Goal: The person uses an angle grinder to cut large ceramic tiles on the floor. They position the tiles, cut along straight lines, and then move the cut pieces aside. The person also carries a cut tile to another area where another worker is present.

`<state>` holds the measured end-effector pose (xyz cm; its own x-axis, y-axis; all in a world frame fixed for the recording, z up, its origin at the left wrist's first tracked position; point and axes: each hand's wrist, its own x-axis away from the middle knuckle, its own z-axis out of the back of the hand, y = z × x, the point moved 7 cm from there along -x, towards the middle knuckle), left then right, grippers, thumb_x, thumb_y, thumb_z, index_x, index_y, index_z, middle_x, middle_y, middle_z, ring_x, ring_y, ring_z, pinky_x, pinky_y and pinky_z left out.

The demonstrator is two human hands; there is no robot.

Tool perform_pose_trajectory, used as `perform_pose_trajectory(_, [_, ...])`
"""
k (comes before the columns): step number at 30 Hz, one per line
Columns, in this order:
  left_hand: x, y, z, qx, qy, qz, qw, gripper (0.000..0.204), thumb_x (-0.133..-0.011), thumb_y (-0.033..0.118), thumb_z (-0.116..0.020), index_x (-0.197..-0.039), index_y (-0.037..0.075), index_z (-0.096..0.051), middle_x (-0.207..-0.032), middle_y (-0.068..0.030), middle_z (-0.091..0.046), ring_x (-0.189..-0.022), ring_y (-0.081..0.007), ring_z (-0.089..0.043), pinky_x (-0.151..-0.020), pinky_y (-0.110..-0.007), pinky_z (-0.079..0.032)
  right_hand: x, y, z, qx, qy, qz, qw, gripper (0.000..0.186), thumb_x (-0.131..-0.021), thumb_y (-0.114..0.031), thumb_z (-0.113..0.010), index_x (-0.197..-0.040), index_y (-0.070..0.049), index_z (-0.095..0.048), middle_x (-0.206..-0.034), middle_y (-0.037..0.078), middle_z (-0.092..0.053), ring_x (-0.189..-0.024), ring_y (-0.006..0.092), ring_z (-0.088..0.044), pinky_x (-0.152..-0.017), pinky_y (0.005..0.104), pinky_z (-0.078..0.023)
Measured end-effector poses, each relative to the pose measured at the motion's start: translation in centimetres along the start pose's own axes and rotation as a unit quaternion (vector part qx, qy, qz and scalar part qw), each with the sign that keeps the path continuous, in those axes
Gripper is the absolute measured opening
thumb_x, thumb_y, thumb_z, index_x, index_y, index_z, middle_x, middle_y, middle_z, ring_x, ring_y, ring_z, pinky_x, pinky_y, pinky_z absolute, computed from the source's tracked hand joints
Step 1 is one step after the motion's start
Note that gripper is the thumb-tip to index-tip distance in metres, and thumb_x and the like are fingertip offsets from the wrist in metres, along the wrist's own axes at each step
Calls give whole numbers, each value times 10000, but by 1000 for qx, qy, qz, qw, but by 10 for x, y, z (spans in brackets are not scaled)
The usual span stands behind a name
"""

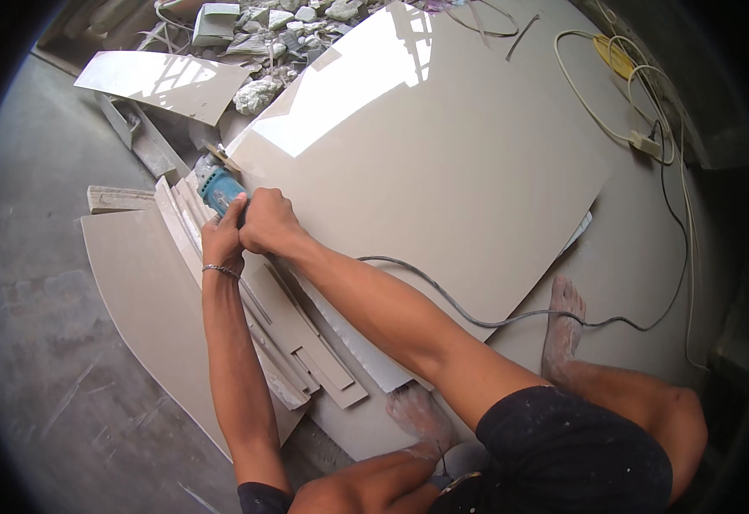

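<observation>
A blue corded power cutter [221,190] sits at the left edge of a large polished beige tile [443,171]. My right hand [269,221] is closed in a fist around its rear end. Against the near side of its body, my left hand [223,236] grips it with the thumb stretched along the casing. The cutter's front and its blade are hard to make out among dust and tile edges. Narrow cut tile strips [280,330] lie stacked beneath my forearms. From the cutter a dark cord [430,281] runs right across the tile and over my right foot.
Broken rubble [280,30] is heaped at the far side, beside a tile offcut [164,84]. Another big tile piece [147,291] lies at left on the grey floor. A pale extension cord [646,144] and yellow reel [614,56] lie at far right. My bare feet [565,321] are near the tile.
</observation>
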<state>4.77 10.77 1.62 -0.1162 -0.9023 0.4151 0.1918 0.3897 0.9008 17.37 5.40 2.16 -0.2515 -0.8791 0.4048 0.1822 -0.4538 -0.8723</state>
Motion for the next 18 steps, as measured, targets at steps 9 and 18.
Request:
perform_pose_trajectory(9, [1, -3, -1, 8, 0, 9, 1000, 408, -916, 230, -832, -1071, -121, -692, -971, -119, -739, -796, -185, -715, -695, -312, -576, 4, 1, 1, 3, 2, 0, 1000, 344, -748, -56, -766, -1039, 110, -688, -1141, 343, -691, -1123, 471, -694, -963, 463, -588])
perform_pose_trajectory(18, [4, -3, -2, -2, 3, 11, 1000, 399, -923, 235, -826, -1066, -116, -701, -988, -116, -742, -816, -185, -714, -711, -318, -571, 5, 4, 1, 13, 4, 2, 1000, 341, -739, -57, -771, -1027, 110, -697, -1130, 343, -696, -1111, 462, -704, -958, 459, -592])
